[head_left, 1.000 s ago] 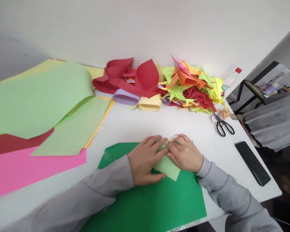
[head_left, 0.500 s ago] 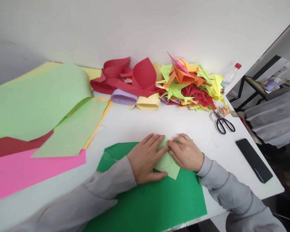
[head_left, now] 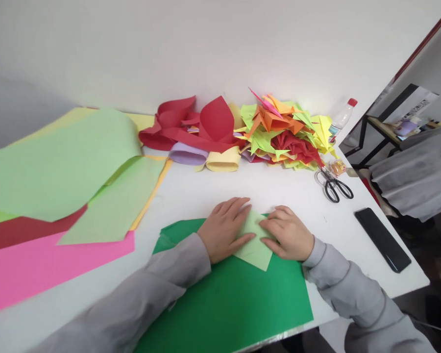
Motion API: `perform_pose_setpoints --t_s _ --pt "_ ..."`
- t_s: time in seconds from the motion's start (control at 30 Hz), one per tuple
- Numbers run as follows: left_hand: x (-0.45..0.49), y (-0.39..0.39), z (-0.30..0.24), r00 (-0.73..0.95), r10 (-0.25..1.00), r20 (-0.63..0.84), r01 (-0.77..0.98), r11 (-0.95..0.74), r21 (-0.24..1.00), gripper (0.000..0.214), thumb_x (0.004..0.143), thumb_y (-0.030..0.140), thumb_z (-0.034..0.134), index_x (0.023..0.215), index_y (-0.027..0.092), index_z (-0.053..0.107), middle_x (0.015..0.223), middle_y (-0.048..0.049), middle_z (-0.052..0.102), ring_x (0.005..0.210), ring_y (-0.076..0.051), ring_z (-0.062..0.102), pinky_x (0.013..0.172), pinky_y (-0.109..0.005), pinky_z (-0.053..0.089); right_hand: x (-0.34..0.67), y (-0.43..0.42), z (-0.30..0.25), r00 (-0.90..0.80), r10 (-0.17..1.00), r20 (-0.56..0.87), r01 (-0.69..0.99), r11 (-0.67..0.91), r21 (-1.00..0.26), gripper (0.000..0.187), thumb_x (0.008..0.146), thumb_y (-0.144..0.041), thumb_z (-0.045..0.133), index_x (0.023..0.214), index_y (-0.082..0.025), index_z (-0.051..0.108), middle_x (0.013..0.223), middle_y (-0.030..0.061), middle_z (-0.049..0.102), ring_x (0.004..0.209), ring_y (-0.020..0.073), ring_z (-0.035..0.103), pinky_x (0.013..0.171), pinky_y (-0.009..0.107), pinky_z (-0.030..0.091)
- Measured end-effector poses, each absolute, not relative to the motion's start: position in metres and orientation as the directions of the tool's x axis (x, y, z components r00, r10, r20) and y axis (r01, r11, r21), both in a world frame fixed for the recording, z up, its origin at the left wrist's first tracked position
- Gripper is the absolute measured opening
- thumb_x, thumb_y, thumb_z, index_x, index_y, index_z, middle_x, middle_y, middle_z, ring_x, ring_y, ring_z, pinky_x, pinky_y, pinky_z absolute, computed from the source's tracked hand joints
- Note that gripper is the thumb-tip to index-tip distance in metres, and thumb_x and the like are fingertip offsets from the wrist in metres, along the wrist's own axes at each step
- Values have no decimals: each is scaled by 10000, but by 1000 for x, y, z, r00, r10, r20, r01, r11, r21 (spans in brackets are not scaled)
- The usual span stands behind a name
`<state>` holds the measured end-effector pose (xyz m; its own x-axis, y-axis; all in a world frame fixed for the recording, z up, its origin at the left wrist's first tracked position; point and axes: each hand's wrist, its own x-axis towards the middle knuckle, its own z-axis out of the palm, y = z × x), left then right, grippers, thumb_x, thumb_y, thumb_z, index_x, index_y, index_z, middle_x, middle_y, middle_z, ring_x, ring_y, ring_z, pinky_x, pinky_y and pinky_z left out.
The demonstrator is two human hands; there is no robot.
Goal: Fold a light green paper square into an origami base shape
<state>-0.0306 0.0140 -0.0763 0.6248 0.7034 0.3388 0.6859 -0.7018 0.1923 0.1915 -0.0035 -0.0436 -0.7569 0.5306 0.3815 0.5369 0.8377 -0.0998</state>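
A small light green paper, folded with straight edges, lies at an angle on a large dark green sheet. My left hand lies over its left side, fingers stretched out and thumb reaching across the paper. At the right edge, my right hand has its fingers bent, with thumb and index finger on the paper. The right fingertips cover part of that edge.
Large coloured sheets spread over the left side. Rolled red paper and a pile of folded paper shapes line the wall. Scissors, a black phone and a bottle are at right.
The light green paper's upper face now looks plain where fold lines showed before. My hands have moved slightly apart, and the left thumb has shifted up onto the paper. The view has tilted slightly.
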Motion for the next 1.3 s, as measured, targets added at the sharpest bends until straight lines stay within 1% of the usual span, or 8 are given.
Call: perform_pose_setpoints --t_s 0.23,0.4,0.63,0.73,0.87,1.0,1.17,1.3 --pt "-32 17 -86 586 741 329 685 -669 288 545 782 594 529 1102 153 505 1369 -202 433 1284 -349 357 1002 -533 346 193 -5 -42 -690 673 265 658 736 -157 510 824 -463 565 1184 -106 515 1087 156 607 1029 280 502 891 450 403" --pt "-35 21 -87 561 754 342 670 -656 348 541 641 633 659 894 191 477 1307 -194 478 1236 -350 411 963 -536 381 196 -5 -48 -585 780 221 756 623 -201 582 724 -555 662 1114 -137 558 1211 180 514 1125 317 450 915 483 391" --pt "-29 14 -69 550 766 332 685 -642 345 562 554 573 742 854 214 431 973 -73 620 954 -281 575 1014 -614 264 191 -5 -54 -462 865 193 764 499 -408 526 586 -459 817 949 -167 573 1166 133 523 1124 296 468 925 458 398" --pt "-27 10 -63 511 802 311 677 -598 429 477 590 486 736 853 218 441 826 -24 600 836 -248 588 973 -574 346 189 -4 -54 -439 880 184 739 470 -483 571 542 -416 848 961 -169 548 1105 113 550 1083 290 499 913 470 411" --pt "-28 6 -55 327 901 285 541 -426 725 359 677 386 658 925 215 464 880 -44 581 854 -231 588 741 -391 502 190 2 -57 -345 909 235 589 404 -700 729 525 -330 856 1123 -175 469 1111 111 565 1048 245 549 902 431 445" --pt "-28 3 -43 98 971 218 276 -237 932 462 619 379 742 951 208 470 817 0 546 774 -184 581 641 -289 487 190 9 -60 -242 958 153 216 207 -954 730 558 -308 821 1165 -164 441 1048 98 612 891 171 622 756 325 513" --pt "-20 -1 -40 -24 996 88 -26 -88 996 498 524 382 811 874 178 522 748 27 559 609 -125 534 557 -234 449 182 5 -52 -299 954 31 -123 -6 -992 405 602 -444 783 824 -139 634 754 16 672 697 140 630 711 293 503" --pt "-18 -4 -44 70 996 50 12 -51 999 357 564 366 800 745 153 578 640 33 566 579 -117 504 535 -214 421 175 -2 -42 -348 936 49 -157 -7 -988 358 588 -444 793 714 -128 682 627 -14 646 648 146 603 642 263 469"
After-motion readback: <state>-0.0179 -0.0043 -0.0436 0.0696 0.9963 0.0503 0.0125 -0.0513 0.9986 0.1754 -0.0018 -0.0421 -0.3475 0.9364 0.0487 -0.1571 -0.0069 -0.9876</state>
